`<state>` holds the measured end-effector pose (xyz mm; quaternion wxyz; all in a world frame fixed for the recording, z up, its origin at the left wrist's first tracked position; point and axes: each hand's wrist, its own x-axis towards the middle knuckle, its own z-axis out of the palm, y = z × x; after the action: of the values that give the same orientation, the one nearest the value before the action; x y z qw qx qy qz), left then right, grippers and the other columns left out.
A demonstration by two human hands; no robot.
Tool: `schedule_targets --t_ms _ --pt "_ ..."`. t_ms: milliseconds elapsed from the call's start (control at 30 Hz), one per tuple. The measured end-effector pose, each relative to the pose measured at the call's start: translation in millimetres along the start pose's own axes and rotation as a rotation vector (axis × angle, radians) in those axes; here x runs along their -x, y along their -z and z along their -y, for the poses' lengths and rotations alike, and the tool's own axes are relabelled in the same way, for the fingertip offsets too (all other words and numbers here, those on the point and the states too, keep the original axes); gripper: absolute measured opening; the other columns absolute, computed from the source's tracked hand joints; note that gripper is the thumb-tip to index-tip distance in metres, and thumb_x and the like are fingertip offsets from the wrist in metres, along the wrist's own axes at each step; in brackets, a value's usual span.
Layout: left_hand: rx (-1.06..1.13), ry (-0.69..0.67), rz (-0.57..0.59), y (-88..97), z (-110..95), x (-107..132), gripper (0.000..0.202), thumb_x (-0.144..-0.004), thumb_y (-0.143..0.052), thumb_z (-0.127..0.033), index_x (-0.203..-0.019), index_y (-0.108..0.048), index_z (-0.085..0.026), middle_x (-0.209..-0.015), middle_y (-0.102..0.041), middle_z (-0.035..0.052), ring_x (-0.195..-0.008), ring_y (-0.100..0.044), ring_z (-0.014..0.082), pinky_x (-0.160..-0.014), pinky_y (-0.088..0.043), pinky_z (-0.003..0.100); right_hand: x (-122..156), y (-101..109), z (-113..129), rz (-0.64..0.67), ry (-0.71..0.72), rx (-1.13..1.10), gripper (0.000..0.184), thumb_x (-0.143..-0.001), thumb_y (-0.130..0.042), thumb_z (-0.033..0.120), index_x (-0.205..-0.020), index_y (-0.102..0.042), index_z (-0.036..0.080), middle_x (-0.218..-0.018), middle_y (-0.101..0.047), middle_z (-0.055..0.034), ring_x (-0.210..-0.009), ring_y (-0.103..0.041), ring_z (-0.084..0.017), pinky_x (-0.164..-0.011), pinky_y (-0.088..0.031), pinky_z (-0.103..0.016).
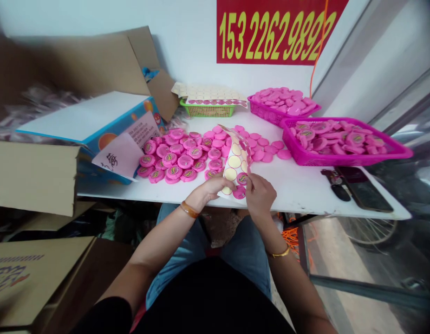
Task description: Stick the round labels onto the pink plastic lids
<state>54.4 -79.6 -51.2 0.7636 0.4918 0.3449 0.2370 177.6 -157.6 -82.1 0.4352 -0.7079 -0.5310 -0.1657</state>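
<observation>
A curved sheet of round stickers is held up over the front edge of the white table, with bare cream circles where stickers are gone and pink stickers near its bottom. My left hand grips its lower left edge, thumb on the front. At the right edge my right hand is closed in a pinch beside a pink round sticker; whether a sticker has come loose in the fingers is hidden. Behind and left lie many pink round cases with labels on top. Plain pink round cases lie behind the sheet.
A magenta basket of labelled pink cases stands right, another magenta basket behind it. Sticker sheets rest on a green basket. A phone and keys lie front right. An open cardboard box flanks the left.
</observation>
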Motion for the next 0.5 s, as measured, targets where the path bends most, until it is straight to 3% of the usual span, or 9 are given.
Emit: schedule_targets --t_ms 167,500 --pt "0.030 0.033 -0.007 -0.5 -2.0 0.8 0.041 -0.047 -0.068 -0.001 -0.085 -0.070 -0.015 -0.076 -0.072 0.0019 -0.067 -0.064 0.0159 -0.065 -0.050 0.027 -0.6 -1.3 -2.0 -0.004 -0.052 -0.103 0.024 -0.091 -0.050 0.028 -0.090 -0.072 0.018 -0.091 -0.076 -0.0064 -0.083 -0.068 -0.020 -0.077 -0.047 -0.029" --pt "0.017 -0.035 0.002 2.3 1.0 8.6 0.039 -0.057 -0.079 -0.018 -0.096 -0.070 -0.016 -0.094 -0.074 0.0069 -0.083 -0.066 0.0203 -0.081 -0.050 0.034 -0.9 -3.3 1.0 0.119 -0.109 -0.113 0.021 -0.093 -0.042 0.027 -0.092 -0.062 0.018 -0.092 -0.070 -0.0097 -0.087 -0.064 -0.021 -0.077 -0.045 -0.031"
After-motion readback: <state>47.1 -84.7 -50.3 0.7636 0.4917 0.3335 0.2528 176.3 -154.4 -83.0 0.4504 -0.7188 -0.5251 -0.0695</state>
